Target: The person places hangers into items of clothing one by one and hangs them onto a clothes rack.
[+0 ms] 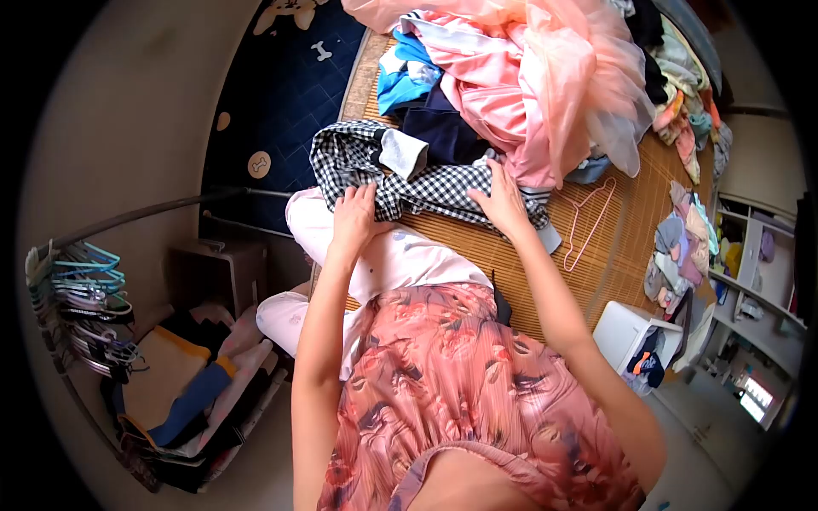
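Note:
A black-and-white checked garment (443, 189) with grey parts lies across the bamboo mat in front of my crossed legs. On its left part rests my left hand (354, 215), its fingers close together and bent onto the cloth; whether they pinch it I cannot tell. My right hand (503, 203) lies on the garment's right part with thumb and fingers spread apart. Just behind the garment is a dark navy cloth (443, 128), with a blue and white piece (407, 75) beyond it.
A pile of pink clothes (520, 85) rises at the back. A pink hanger (586, 223) lies on the mat (630, 247) at right, near small clothes (680, 247) and a white bin (620, 334). Many hangers (89, 298) hang on a rail at left.

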Tool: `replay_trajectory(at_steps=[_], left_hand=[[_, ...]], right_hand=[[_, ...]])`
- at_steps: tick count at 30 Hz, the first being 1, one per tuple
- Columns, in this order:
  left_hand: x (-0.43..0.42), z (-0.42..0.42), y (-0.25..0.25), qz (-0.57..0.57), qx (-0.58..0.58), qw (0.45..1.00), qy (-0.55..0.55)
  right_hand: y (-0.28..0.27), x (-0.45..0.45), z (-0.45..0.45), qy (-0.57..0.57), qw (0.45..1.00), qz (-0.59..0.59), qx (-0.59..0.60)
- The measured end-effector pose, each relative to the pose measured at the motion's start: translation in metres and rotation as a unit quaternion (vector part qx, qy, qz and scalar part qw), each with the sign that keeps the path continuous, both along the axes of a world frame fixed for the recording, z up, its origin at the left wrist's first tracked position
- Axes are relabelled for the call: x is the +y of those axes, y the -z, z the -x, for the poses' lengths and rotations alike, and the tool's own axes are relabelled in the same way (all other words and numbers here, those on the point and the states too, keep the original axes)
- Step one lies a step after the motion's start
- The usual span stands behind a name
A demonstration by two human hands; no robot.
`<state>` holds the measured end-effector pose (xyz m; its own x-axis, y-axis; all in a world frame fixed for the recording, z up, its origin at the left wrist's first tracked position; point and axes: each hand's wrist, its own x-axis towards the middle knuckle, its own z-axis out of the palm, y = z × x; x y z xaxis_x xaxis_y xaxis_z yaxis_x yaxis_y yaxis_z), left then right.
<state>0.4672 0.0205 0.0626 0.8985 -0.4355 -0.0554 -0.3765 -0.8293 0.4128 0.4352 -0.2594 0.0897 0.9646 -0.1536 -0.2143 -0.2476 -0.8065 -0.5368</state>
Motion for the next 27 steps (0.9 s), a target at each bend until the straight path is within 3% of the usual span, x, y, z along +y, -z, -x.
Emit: replay_trajectory(at_steps=[3,4,5,7,9,12,14,15,17,19,20,21,23,27], left_hand=[[0.015,-0.005,-0.003,-0.044,0.042,0.998,0.027],[0.022,-0.01,-0.019,-0.016,-0.033,0.998,0.056],[0.028,-0.015,-0.036,-0.022,-0.013,0.999,0.047],[0.042,-0.028,-0.08,-0.03,-0.087,0.995,0.043],[0.047,-0.033,-0.125,-0.059,-0.215,0.973,-0.052],[0.051,-0.011,-0.168,-0.027,-0.379,0.913,-0.147],[0.06,0.018,-0.162,-0.039,-0.337,0.931,-0.133],[0.062,0.034,-0.151,-0.035,-0.292,0.949,-0.118],[0.066,0.073,-0.128,-0.084,-0.068,0.992,-0.071],[0.075,0.107,-0.095,-0.069,0.081,0.993,-0.042],[0.073,0.113,-0.088,-0.05,0.052,0.996,-0.047],[0.066,0.109,-0.091,0.003,0.035,0.997,-0.071],[0.049,0.09,-0.094,0.108,-0.004,0.987,-0.115],[0.021,0.043,-0.082,0.186,-0.055,0.98,-0.034]], right_hand=[[-0.007,-0.006,-0.005,-0.072,0.99,-0.009,0.123],[-0.005,-0.008,-0.005,-0.106,0.99,-0.019,0.093],[-0.006,-0.013,-0.009,-0.128,0.983,-0.043,0.123],[-0.035,-0.009,-0.021,-0.085,0.972,-0.219,-0.007],[-0.077,0.008,-0.031,0.002,0.929,-0.342,-0.145],[-0.117,0.018,-0.027,-0.034,0.918,-0.28,-0.28],[-0.116,0.017,-0.018,-0.069,0.935,-0.194,-0.289],[-0.107,0.014,-0.017,-0.124,0.948,-0.171,-0.236],[-0.061,-0.012,-0.001,-0.228,0.973,-0.021,0.027],[-0.044,-0.017,0.011,-0.327,0.909,0.036,0.256],[-0.034,-0.009,0.015,-0.319,0.903,0.058,0.283],[-0.021,-0.007,0.021,-0.35,0.923,-0.004,0.16],[-0.032,0.024,0.015,-0.312,0.945,-0.058,0.081],[0.001,0.072,-0.012,-0.198,0.946,-0.252,0.041]])
